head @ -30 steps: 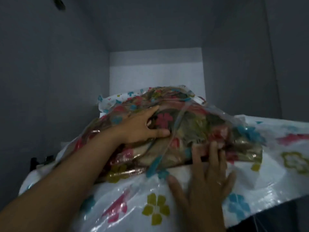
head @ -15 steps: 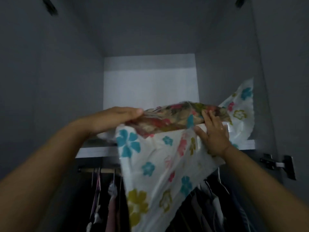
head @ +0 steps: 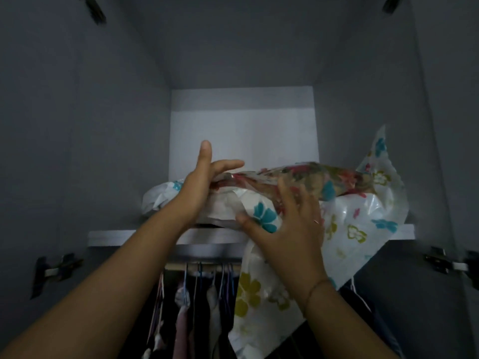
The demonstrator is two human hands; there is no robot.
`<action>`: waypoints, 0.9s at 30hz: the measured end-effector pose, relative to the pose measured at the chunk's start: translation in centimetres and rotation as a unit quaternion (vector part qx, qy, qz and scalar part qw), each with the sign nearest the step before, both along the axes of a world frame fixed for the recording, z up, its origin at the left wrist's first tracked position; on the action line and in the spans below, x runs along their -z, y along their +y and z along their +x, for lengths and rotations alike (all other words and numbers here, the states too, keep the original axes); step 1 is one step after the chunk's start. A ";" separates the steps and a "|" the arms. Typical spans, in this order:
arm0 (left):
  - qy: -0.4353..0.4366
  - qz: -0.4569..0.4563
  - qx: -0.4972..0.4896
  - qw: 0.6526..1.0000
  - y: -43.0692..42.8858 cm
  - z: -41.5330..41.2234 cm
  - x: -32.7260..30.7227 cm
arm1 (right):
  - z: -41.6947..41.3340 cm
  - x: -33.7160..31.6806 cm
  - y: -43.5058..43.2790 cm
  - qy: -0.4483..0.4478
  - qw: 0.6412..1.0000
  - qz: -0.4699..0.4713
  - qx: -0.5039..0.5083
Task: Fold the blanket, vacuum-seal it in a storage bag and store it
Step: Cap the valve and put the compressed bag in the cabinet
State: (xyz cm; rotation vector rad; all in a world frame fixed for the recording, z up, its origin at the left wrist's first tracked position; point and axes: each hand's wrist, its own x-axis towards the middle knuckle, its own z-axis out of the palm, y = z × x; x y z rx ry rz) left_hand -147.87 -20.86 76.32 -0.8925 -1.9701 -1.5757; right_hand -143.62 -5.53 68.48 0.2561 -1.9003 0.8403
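Under shelf (head: 124, 237): hanging clothes (head: 197, 307) on rail, partly covered by drooping bag flap. Two door hinges (head: 54, 268) level with shelf. One storage bag (head: 363, 224), white flower-print, on shelf; one flattened floral blanket (head: 311, 182) inside. Left hand (head: 199, 187) straight-fingered against bag's end, right hand (head: 287, 229) spread flat on its front.

The grey shelf (head: 114, 237) bears the flowered storage bag (head: 363, 216), with the blanket (head: 337, 177) flat inside. Its slack end spills over the front edge toward 6 o'clock. At 9 o'clock lies a crumpled white corner, probably the same bag.
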 end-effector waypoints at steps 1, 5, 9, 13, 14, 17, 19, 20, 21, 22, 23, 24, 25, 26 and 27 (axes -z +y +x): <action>0.006 -0.011 -0.020 1.000 -0.8 -0.5 -0.1 | -0.7 -0.3 0.3 0.031 0.999 0.017 0.009; -0.003 -0.075 -0.120 0.990 -3.0 -4.1 0.2 | -2.6 -1.3 4.4 0.107 0.989 0.051 -0.091; -0.071 -0.143 -0.160 0.974 -3.8 -7.6 1.4 | -4.0 -2.1 11.9 -0.008 0.992 -0.016 -0.127; 0.007 -0.227 -0.222 0.948 -1.8 -9.9 2.3 | -6.4 -4.4 17.9 -0.104 0.992 -0.035 0.064; 0.041 -0.270 -0.264 0.925 -1.3 -10.3 2.4 | -6.9 -4.8 19.0 -0.136 0.979 -0.032 0.148; 0.124 -0.330 -0.351 0.868 -0.1 -10.8 2.2 | -6.9 -5.4 21.0 -0.219 0.908 -0.055 0.354; 0.149 -0.313 -0.400 0.848 -0.2 -11.4 1.8 | -6.0 -5.9 20.4 -0.188 0.927 -0.091 0.312; 0.143 -0.305 -0.428 0.839 -0.7 -11.7 1.7 | -5.9 -5.7 19.7 -0.147 0.954 -0.103 0.239; 0.127 -0.296 -0.448 0.834 -1.3 -12.0 1.5 | -5.8 -5.4 18.5 -0.105 0.974 -0.101 0.172; 0.100 -0.293 -0.458 0.833 -2.0 -12.5 1.3 | -5.8 -4.9 17.1 -0.087 0.985 -0.077 0.128; 0.066 -0.298 -0.458 0.835 -2.7 -13.1 1.2 | -6.1 -4.5 15.7 -0.096 0.988 -0.036 0.115; 0.032 -0.311 -0.450 0.837 -3.3 -13.6 1.2 | -6.8 -4.2 15.0 -0.121 0.984 0.016 0.132; 0.005 -0.329 -0.436 0.838 -3.8 -14.2 1.3 | -7.8 -3.9 14.5 -0.147 0.973 0.062 0.164; -0.013 -0.345 -0.423 0.838 -4.1 -14.8 1.5 | -9.0 -3.9 14.7 -0.168 0.963 0.091 0.189; -0.019 -0.356 -0.414 0.837 -4.3 -15.4 1.7 | -10.0 -4.1 14.8 -0.176 0.957 0.105 0.204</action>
